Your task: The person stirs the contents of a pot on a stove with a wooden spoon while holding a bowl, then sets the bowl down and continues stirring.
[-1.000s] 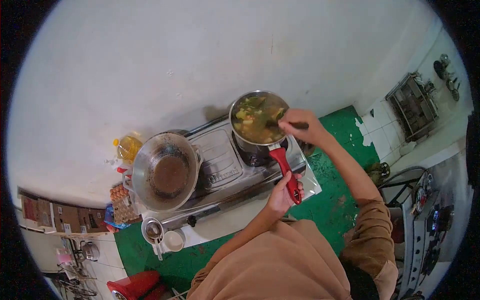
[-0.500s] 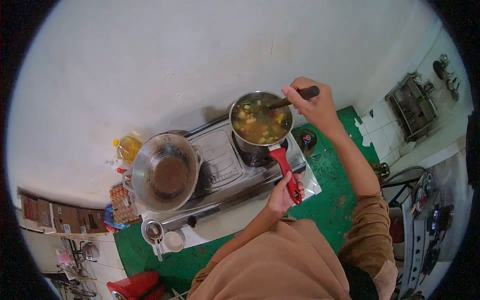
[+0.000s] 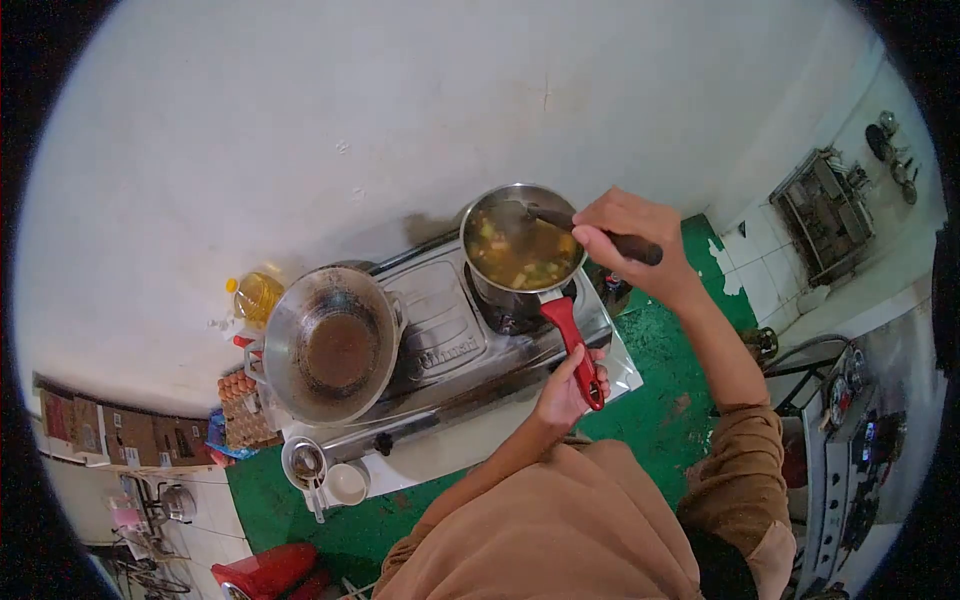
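Note:
A steel saucepan (image 3: 580,268) of soup with vegetable pieces stands on the right burner of the stove, its red handle (image 3: 563,322) pointing towards me. My left hand (image 3: 570,388) is closed around the lower end of that handle. Over the pan's right rim, my right hand (image 3: 632,235) grips the dark handle of a cooking spoon (image 3: 556,217). The spoon slants leftward into the soup near the far side, and its head is partly hidden by liquid and steam.
A large used wok (image 3: 345,350) sits on the left of the stove (image 3: 440,335). Around it are an oil bottle (image 3: 257,297), eggs in a carton (image 3: 245,415), a strainer (image 3: 305,460) and a white cup (image 3: 347,484). Behind the stove rises a wall (image 3: 380,120).
My right hand has moved slightly down and right, its wrist lower. The spoon now lies flatter, with its head nearer the pan's far side. My left hand keeps its hold.

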`<action>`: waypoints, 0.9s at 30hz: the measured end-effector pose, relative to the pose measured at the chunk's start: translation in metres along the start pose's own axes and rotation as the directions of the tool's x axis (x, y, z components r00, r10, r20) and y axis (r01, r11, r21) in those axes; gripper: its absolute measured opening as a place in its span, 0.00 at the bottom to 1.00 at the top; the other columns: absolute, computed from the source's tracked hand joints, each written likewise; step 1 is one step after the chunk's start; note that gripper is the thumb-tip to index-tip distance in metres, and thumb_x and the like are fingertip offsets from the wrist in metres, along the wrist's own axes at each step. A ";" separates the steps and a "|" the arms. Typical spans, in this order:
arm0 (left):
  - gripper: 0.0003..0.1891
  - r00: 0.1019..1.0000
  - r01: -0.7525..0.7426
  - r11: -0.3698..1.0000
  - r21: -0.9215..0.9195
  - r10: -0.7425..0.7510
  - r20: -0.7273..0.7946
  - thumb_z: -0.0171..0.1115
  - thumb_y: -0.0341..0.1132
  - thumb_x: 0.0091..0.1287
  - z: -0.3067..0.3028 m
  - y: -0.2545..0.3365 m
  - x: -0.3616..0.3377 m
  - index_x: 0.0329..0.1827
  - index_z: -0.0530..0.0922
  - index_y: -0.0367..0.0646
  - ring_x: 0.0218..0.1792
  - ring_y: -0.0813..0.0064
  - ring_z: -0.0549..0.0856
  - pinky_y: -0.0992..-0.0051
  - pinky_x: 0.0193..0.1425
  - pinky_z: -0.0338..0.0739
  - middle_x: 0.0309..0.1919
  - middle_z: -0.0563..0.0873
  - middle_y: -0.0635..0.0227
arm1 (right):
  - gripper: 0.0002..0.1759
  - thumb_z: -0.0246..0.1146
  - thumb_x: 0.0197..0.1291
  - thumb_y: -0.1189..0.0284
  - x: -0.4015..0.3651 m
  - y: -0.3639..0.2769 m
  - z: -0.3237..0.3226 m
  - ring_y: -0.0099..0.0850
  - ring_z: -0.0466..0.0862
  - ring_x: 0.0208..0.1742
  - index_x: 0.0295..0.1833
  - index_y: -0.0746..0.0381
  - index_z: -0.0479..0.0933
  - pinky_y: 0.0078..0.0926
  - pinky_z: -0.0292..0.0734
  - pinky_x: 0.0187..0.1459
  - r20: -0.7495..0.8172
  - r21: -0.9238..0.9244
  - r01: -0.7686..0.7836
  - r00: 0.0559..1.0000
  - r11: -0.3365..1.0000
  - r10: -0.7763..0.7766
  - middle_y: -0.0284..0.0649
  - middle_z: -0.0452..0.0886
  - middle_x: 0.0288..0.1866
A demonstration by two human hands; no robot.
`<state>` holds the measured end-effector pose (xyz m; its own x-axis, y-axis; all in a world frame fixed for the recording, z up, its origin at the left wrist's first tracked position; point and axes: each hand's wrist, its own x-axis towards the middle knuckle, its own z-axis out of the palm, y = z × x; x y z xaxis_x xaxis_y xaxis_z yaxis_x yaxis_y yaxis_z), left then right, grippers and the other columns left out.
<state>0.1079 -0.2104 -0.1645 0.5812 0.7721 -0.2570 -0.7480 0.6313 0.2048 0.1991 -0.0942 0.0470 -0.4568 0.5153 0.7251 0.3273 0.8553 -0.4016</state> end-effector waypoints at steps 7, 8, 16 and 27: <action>0.22 0.999 -0.005 1.000 -0.002 0.005 -0.032 0.51 0.53 0.69 0.000 -0.001 0.001 0.49 0.74 0.42 0.32 0.67 0.79 0.68 0.41 0.76 0.30 0.79 0.65 | 0.06 0.66 0.54 0.75 -0.019 0.041 0.016 0.26 0.77 0.26 0.30 0.66 0.77 0.22 0.71 0.30 -0.027 0.039 -0.173 0.984 0.984 0.174 0.38 0.78 0.26; 0.22 0.999 -0.004 1.000 -0.002 0.004 -0.032 0.51 0.53 0.69 0.001 -0.001 0.000 0.49 0.74 0.42 0.32 0.67 0.79 0.68 0.41 0.76 0.30 0.79 0.65 | 0.06 0.66 0.54 0.75 -0.021 0.047 0.018 0.26 0.77 0.26 0.30 0.66 0.77 0.22 0.71 0.30 -0.028 0.038 -0.173 0.984 0.984 0.175 0.38 0.78 0.26; 0.22 1.000 -0.001 1.000 -0.001 0.001 -0.028 0.52 0.53 0.69 0.003 0.001 -0.002 0.48 0.74 0.41 0.33 0.67 0.79 0.67 0.41 0.76 0.29 0.79 0.64 | 0.06 0.65 0.55 0.75 -0.032 0.068 0.025 0.28 0.77 0.32 0.33 0.66 0.76 0.23 0.73 0.36 0.164 0.209 -0.325 0.942 0.923 0.294 0.40 0.78 0.31; 0.22 1.000 -0.008 1.000 -0.008 0.008 -0.025 0.52 0.53 0.69 0.004 0.000 -0.003 0.48 0.74 0.41 0.33 0.68 0.79 0.69 0.42 0.75 0.30 0.79 0.65 | 0.07 0.63 0.52 0.81 -0.056 0.007 -0.006 0.35 0.80 0.43 0.39 0.65 0.79 0.28 0.74 0.45 0.306 0.065 -0.136 0.946 0.989 0.111 0.41 0.80 0.45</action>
<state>0.1073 -0.2123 -0.1595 0.5669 0.7750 -0.2791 -0.7552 0.6243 0.1997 0.2321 -0.1169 0.0069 -0.6485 0.5983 0.4705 0.3322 0.7787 -0.5323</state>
